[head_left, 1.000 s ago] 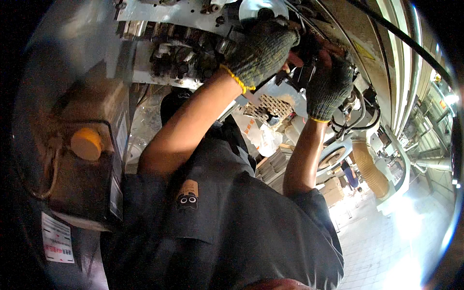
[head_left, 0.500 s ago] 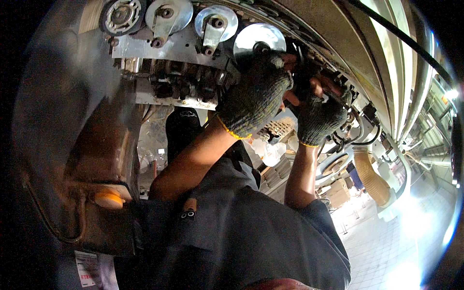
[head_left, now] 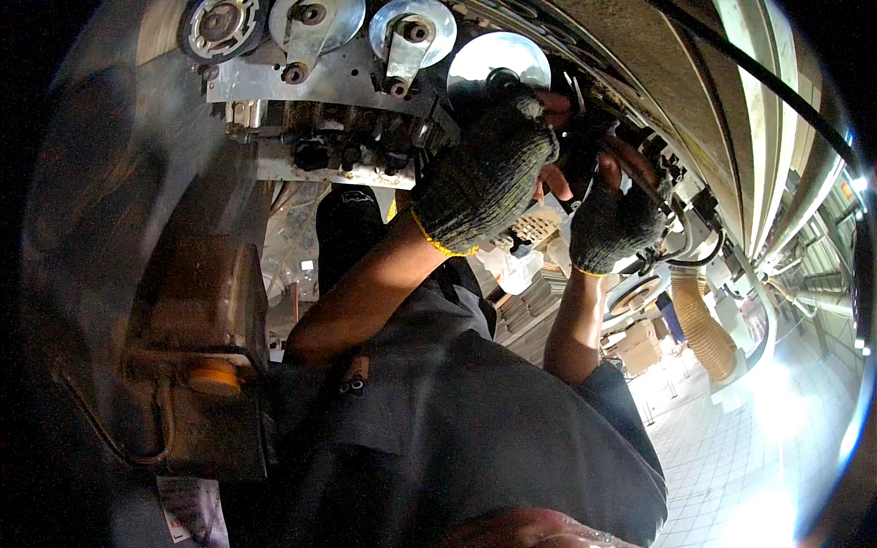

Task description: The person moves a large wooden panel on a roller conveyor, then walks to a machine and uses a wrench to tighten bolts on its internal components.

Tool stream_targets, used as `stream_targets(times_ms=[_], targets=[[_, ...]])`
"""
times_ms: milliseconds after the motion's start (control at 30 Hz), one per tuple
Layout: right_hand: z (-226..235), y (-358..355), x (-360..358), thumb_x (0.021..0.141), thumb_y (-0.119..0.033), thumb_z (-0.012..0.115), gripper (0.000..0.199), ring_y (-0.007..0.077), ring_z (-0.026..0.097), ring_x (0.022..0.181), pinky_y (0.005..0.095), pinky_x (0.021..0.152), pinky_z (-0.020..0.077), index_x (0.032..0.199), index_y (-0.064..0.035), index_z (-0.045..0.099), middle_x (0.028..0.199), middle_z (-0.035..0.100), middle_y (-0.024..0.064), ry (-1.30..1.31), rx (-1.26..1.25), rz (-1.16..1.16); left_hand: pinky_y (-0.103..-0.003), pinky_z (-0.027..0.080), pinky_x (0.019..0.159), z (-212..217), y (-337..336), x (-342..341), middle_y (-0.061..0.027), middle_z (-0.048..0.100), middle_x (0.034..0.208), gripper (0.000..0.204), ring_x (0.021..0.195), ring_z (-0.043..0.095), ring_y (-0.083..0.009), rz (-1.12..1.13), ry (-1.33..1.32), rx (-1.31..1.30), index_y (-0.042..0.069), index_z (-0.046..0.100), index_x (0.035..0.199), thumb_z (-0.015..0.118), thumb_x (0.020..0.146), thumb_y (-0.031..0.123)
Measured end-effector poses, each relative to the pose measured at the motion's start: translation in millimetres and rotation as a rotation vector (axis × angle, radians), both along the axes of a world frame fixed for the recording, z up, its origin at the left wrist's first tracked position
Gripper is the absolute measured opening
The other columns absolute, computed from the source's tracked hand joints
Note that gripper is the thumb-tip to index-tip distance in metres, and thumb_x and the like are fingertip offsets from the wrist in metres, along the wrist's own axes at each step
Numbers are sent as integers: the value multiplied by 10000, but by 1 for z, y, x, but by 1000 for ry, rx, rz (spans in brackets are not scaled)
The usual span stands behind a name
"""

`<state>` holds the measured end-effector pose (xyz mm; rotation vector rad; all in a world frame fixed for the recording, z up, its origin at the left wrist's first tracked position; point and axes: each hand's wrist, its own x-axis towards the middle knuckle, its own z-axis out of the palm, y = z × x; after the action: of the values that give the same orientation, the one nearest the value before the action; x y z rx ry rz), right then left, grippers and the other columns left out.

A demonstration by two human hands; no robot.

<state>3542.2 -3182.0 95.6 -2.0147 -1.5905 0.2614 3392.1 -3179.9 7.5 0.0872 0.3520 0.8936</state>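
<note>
My left hand [head_left: 489, 169], in a dark knitted glove with a yellow hem and bare fingertips, reaches up to the machine just below a large shiny metal disc [head_left: 493, 64]. Its fingers curl around something dark in the shadow. Close by on the right, my right hand [head_left: 619, 219] wears a matching glove. Its thumb and fingers bend about a dark part beside the machine's edge. What either hand grips is hidden by the gloves and the shadow between them.
Smaller discs with metal brackets [head_left: 408, 59] and a black-rimmed wheel [head_left: 221, 27] line the machine's top left. A brown metal box with an orange cap [head_left: 215, 376] stands at left. Hoses [head_left: 708, 256], a ribbed yellowish duct [head_left: 703, 324] and a tiled floor [head_left: 722, 457] lie right.
The view has shifted slightly. My right hand has turned a little and its fingers are more raised; my left hand stays at nearly the same spot under the disc.
</note>
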Motion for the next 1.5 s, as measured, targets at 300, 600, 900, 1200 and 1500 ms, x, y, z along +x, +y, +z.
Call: stream_targets(times_ms=[300, 600, 900, 1200, 1500], targets=[[-14, -5, 0, 841, -71, 841, 359, 211, 696, 943, 341, 911, 532, 1143, -21, 652, 1041, 733, 101, 4, 69, -32, -291, 531, 618, 2, 3, -5, -86, 720, 1068, 538, 751, 718, -202, -57, 38, 47, 60, 467, 1478, 618, 1040, 334], [13, -2, -9, 907, -22, 714, 153, 206, 713, 959, 346, 905, 546, 1050, -16, 767, 1051, 772, 112, 22, -74, -79, -305, 542, 560, 5, 0, 3, -228, 722, 914, 360, 640, 698, -264, 21, -12, -61, 45, 566, 1264, 554, 1056, 338], [-13, -6, -6, 930, -116, 753, 168, 209, 695, 917, 350, 892, 536, 1046, -5, 704, 985, 758, 104, 6, 77, -157, -308, 525, 521, -10, 5, -1, -215, 698, 769, 404, 597, 678, -263, -51, -21, 138, 55, 586, 1225, 505, 1065, 417], [-1, 0, -7, 899, -185, 811, 305, 223, 707, 964, 352, 876, 544, 1118, -31, 666, 1067, 739, 118, -61, 18, -75, -301, 490, 491, 13, 13, -5, -240, 730, 865, 434, 575, 680, -267, -82, 223, 68, 23, 608, 1207, 490, 1073, 419], [5, -3, -2, 973, -79, 668, 156, 198, 689, 975, 328, 903, 533, 1080, 5, 743, 1056, 764, 121, -18, -40, -52, -300, 505, 523, -7, 5, 1, -196, 741, 908, 449, 592, 673, -227, 29, -158, 79, 19, 618, 1215, 509, 1060, 426]])
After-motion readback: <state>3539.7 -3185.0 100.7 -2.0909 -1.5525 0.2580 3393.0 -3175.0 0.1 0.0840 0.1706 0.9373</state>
